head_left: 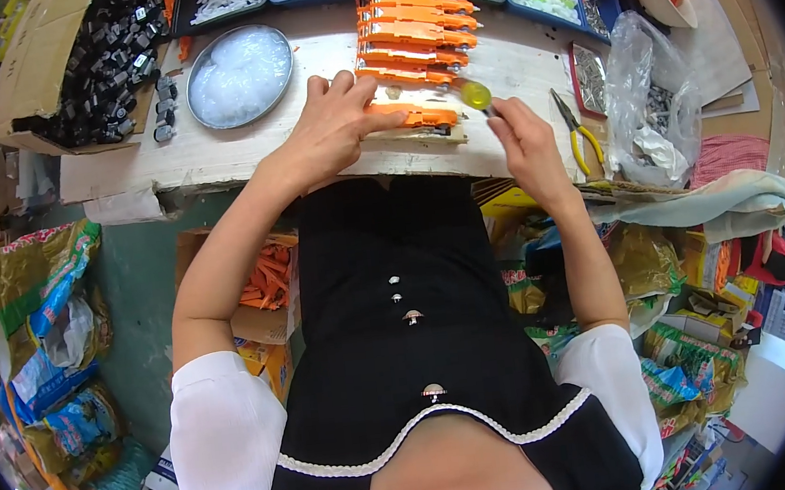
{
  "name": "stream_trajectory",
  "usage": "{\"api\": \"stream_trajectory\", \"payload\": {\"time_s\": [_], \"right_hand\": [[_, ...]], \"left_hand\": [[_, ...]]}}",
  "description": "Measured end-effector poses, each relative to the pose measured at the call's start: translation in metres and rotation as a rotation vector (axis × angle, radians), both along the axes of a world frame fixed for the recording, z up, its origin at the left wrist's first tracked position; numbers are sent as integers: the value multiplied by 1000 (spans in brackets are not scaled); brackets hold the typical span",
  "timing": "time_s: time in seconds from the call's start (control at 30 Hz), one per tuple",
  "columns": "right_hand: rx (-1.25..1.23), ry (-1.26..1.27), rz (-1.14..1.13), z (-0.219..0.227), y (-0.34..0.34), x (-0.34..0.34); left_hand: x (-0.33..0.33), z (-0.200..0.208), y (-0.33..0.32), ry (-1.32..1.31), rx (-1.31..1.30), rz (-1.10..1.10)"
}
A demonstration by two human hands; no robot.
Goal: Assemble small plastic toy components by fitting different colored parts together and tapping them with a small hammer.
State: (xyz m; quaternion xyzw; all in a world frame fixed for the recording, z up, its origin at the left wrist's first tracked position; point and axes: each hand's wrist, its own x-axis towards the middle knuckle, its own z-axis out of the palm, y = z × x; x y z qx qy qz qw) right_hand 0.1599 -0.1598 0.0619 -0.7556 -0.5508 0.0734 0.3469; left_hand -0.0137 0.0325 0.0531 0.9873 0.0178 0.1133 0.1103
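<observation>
L hand (328,129) at orange pc (425,117), grip unclear, R hand (529,143) holding yellow-headed tool (475,95), handle (491,112) mostly hidden

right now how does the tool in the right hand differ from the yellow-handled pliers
The tool is held in the right hand, while the pliers lie loose on the table. The tool shows a round yellow-green end; the pliers show two slim yellow handles and a dark nose. The pliers show whole, while the tool is partly covered by that hand. Both have some yellow colouring.
</observation>
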Motion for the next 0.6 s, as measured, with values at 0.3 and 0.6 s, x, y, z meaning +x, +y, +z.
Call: {"api": "stream_trajectory", "payload": {"time_s": [0.3,0.6], "right_hand": [[-193,-223,18,31,16,-21],[-204,-239,-2,34,25,-22]], "left_hand": [[5,1,1,68,45,-26],[5,1,-1,74,75,-35]]}}
